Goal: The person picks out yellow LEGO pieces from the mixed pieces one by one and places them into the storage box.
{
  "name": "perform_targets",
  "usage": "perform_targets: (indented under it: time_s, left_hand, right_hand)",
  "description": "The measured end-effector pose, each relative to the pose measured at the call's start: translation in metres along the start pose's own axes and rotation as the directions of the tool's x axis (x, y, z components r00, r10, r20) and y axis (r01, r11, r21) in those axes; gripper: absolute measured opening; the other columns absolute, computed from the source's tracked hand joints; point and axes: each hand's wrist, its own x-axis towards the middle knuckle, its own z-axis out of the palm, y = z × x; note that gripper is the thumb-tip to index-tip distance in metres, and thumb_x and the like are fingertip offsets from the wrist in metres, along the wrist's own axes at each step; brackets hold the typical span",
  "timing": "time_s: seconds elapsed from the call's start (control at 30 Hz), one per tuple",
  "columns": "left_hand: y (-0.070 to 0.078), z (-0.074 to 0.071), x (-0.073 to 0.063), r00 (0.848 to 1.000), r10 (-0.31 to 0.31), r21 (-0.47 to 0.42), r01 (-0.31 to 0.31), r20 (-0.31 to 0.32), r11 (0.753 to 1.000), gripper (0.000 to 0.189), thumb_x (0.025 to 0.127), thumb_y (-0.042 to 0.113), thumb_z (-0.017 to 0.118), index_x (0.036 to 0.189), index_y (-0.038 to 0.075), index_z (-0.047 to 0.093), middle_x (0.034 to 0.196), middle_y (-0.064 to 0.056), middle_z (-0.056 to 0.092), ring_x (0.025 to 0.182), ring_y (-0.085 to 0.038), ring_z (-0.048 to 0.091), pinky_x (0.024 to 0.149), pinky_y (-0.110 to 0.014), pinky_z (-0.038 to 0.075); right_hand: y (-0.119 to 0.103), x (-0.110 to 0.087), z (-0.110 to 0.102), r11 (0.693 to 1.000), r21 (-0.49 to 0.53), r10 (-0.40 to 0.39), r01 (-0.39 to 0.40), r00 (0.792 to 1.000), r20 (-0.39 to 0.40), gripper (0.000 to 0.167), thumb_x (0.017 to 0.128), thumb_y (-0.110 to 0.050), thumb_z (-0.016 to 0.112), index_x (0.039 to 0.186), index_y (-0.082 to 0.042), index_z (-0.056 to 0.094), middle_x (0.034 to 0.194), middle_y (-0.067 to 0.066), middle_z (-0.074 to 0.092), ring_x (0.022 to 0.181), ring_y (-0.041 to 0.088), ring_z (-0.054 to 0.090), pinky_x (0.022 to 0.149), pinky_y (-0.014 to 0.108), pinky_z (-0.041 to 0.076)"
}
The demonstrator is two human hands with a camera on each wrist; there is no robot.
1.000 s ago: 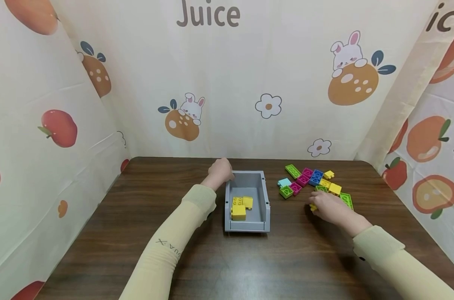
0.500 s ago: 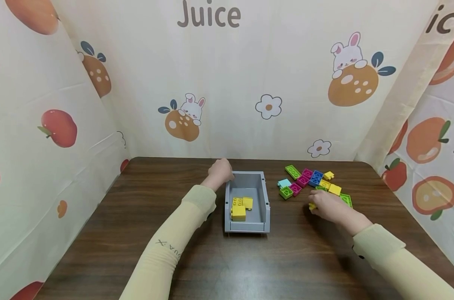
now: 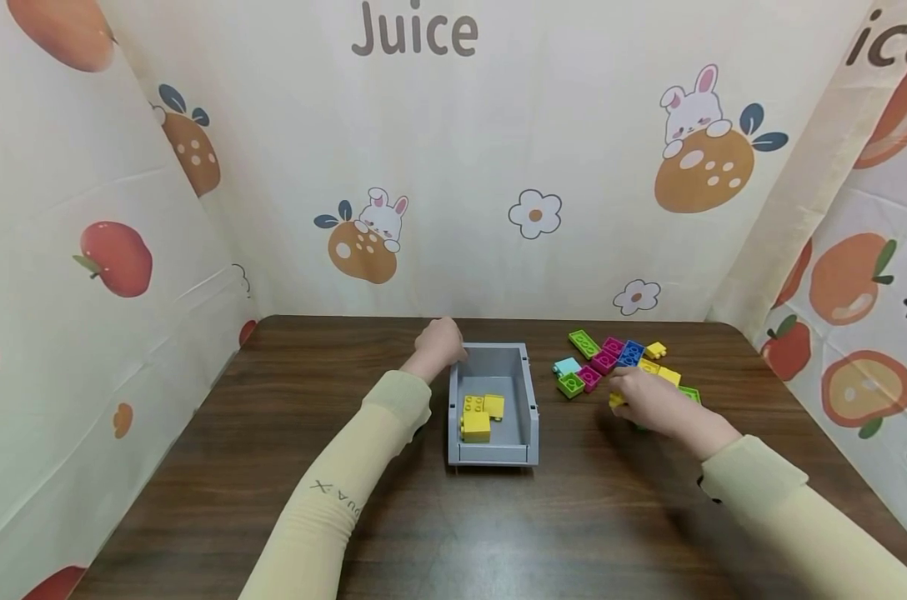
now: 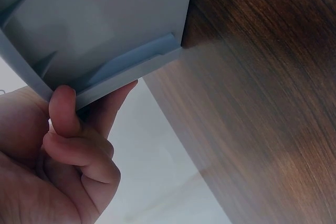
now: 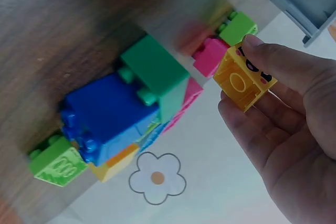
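Near the bin's far left corner, my left hand (image 3: 438,343) grips the wall of a grey plastic bin (image 3: 493,454); in the left wrist view its fingers curl at the bin's corner (image 4: 100,19). Several yellow toy bricks (image 3: 476,427) lie in the near part of the bin. On the right, my right hand (image 3: 654,402) pinches a yellow toy brick (image 5: 244,74) between thumb and fingers. That brick has a printed face on one side and its hollow underside shows in the right wrist view. The hand partly covers the brick pile in the head view.
Loose bricks surround the right hand: a blue brick (image 3: 631,353), magenta bricks (image 3: 603,361), a light-blue one (image 3: 566,367), a lime brick (image 3: 584,343) and a small yellow one (image 3: 655,350). A printed curtain (image 3: 453,167) stands behind the brown wooden table (image 3: 333,367).
My right hand has shifted a little away from me and slightly left, holding the yellow brick. The left hand and the bin have stayed in place.
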Motion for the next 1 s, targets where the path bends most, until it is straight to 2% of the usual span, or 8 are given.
perform_targets:
  time_s: [0.2, 0.4, 0.67, 1.0]
  left_hand:
    - [0.0, 0.0, -0.001, 1.0, -0.003, -0.002, 0.003, -0.004, 1.0, 0.037, 0.082, 0.017, 0.072, 0.054, 0.015, 0.049, 0.053, 0.004, 0.046, 0.052, -0.011, 0.045, 0.048, -0.027, 0.04]
    - [0.001, 0.0, -0.001, 1.0, -0.002, 0.001, 0.002, -0.007, 1.0, 0.036, 0.082, 0.017, 0.072, 0.054, 0.015, 0.049, 0.053, 0.004, 0.046, 0.052, -0.011, 0.046, 0.049, -0.027, 0.04]
    - [0.0, 0.0, -0.001, 1.0, -0.001, 0.006, 0.001, -0.002, 1.0, 0.037, 0.082, 0.017, 0.072, 0.053, 0.014, 0.048, 0.053, 0.004, 0.047, 0.052, -0.011, 0.046, 0.049, -0.027, 0.041]
    - [0.001, 0.0, -0.001, 1.0, 0.001, 0.006, -0.001, -0.003, 1.0, 0.031, 0.081, 0.018, 0.073, 0.057, 0.013, 0.054, 0.057, 0.003, 0.052, 0.055, -0.012, 0.049, 0.05, -0.027, 0.042]
  right_hand:
    - [-0.006, 0.004, -0.01, 1.0, 0.02, -0.022, 0.022, 1.0, -0.02, 0.024, 0.073, -0.005, 0.079, 0.094, 0.0, 0.069, 0.091, 0.011, 0.065, 0.082, 0.023, 0.064, 0.071, 0.037, 0.055]
    - [-0.012, 0.009, -0.02, 0.998, 0.037, -0.051, 0.052, 0.998, -0.048, 0.018, 0.074, -0.004, 0.077, 0.09, -0.002, 0.069, 0.087, 0.008, 0.064, 0.078, 0.018, 0.062, 0.069, 0.034, 0.054]
    - [-0.019, 0.016, -0.026, 0.997, 0.022, -0.073, 0.075, 0.993, -0.091, 0.026, 0.074, -0.006, 0.079, 0.096, 0.002, 0.069, 0.094, 0.013, 0.066, 0.087, 0.027, 0.064, 0.076, 0.039, 0.054]
    - [-0.033, 0.025, -0.035, 0.994, 0.036, -0.098, 0.105, 0.984, -0.146, 0.028, 0.074, -0.006, 0.079, 0.099, 0.001, 0.069, 0.097, 0.011, 0.066, 0.09, 0.024, 0.063, 0.077, 0.037, 0.054]
